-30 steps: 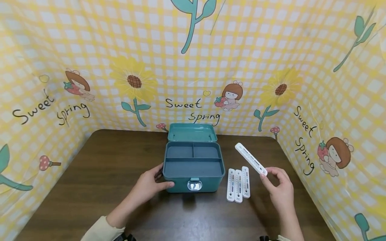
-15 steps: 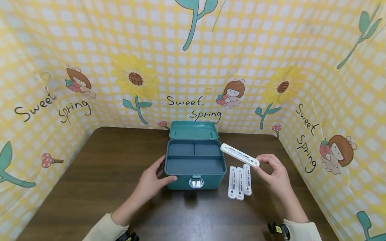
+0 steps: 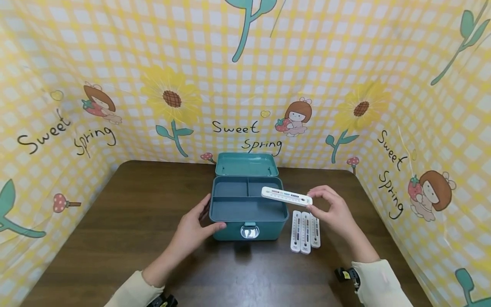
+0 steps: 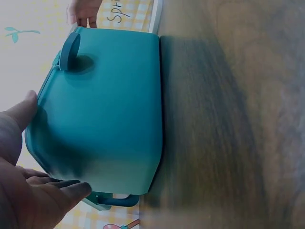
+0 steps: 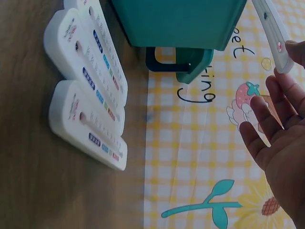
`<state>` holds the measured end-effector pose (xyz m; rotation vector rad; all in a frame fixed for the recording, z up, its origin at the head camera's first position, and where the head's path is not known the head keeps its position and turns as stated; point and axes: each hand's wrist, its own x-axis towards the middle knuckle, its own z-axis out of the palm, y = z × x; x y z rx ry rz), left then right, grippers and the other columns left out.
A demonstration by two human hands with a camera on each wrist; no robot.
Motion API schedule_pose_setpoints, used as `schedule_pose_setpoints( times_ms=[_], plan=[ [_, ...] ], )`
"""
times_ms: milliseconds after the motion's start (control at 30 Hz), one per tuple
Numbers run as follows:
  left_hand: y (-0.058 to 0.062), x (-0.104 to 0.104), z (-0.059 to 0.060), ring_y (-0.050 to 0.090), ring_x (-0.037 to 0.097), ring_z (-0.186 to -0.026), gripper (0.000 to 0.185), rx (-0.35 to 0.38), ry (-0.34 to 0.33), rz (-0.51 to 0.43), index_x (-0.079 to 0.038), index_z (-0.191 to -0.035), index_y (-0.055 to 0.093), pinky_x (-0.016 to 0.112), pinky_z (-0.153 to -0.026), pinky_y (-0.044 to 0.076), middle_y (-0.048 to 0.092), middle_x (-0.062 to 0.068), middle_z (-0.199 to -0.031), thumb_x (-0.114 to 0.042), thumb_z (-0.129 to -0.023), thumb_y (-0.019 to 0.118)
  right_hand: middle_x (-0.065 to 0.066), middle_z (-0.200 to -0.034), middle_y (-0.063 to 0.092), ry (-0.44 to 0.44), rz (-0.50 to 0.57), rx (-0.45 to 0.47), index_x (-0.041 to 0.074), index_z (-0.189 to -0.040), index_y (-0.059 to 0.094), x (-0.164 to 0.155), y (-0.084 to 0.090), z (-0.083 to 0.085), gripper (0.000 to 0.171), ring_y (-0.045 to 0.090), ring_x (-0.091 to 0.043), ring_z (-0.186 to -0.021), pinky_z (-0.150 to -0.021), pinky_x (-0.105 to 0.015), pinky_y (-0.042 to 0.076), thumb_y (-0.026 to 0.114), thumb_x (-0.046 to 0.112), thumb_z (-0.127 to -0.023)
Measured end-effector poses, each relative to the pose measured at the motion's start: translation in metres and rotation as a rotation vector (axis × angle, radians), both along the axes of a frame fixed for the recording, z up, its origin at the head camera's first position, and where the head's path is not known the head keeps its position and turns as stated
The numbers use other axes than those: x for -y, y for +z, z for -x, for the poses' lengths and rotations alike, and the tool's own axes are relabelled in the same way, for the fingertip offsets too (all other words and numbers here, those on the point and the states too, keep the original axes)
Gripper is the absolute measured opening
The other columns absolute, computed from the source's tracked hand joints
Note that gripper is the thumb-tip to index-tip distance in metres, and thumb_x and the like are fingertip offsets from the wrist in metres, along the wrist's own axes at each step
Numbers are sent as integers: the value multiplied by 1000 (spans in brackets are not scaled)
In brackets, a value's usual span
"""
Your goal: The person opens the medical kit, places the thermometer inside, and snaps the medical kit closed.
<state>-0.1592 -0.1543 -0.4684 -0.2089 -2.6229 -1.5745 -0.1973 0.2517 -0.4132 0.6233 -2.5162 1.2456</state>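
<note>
Right of centre in the head view, the person's right hand [image 3: 331,209] pinches the end of a white thermometer [image 3: 286,196] between thumb and fingers; its other end overlaps the right part of the teal box [image 3: 230,233]. Coloured blocks and small print line its face, too small to read. Three more thermometers [image 3: 305,233] lie side by side on the table, right of the box; in the right wrist view their red, green, blue and dark labels show, the lettering illegible. The left hand [image 3: 193,228] rests on the box's front left corner, thumb across the front, fingers extended along the side. The lid [image 3: 246,164] stands open behind three compartments. Below spreads a dark brown wood-grain table [image 3: 153,204]; around it hangs a yellow-and-white checked cloth [image 3: 230,85], reading "Sweet Spring" at left, centre and right, among sunflowers and strawberry-holding cartoon figures.
</note>
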Motion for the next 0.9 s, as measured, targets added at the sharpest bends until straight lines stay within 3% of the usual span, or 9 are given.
schedule_pose_setpoints(
  times_ms=[133, 367, 633, 900],
  plan=[
    [0, -1, 1, 52, 30, -139, 109, 4, 1, -2, -10, -162, 30, 45, -106, 50, 44, 12, -159, -51, -78, 87, -9, -115, 66, 49, -1, 20, 4, -106, 71, 9, 8, 3, 21, 57, -21, -110, -101, -28, 43, 81, 2, -87],
    [-2, -4, 2, 54, 31, -137, 114, -7, 2, 39, -10, -162, 29, 49, -106, 50, 44, 12, -159, -63, -76, 82, -11, -116, 66, 116, 16, 60, 4, -105, 71, 16, 6, 15, 20, 57, -22, -112, -107, -56, 43, 79, 1, -87],
    [3, -6, -1, 47, 28, -143, 113, 12, -7, 69, -8, -163, 24, 48, -108, 48, 36, 12, -163, -64, -81, 78, -1, -119, 65, 184, -4, 78, 16, -108, 73, 17, -15, 37, 23, 57, -22, -117, -111, -56, 41, 82, 10, -88],
    [4, -6, -2, 45, 28, -144, 106, 32, -18, 51, -10, -164, 22, 47, -109, 47, 35, 11, -164, -54, -85, 79, 5, -117, 64, 210, -61, 74, 22, -107, 72, 28, -13, 40, 23, 56, -15, -114, -104, -51, 48, 84, 15, -88]
  ],
)
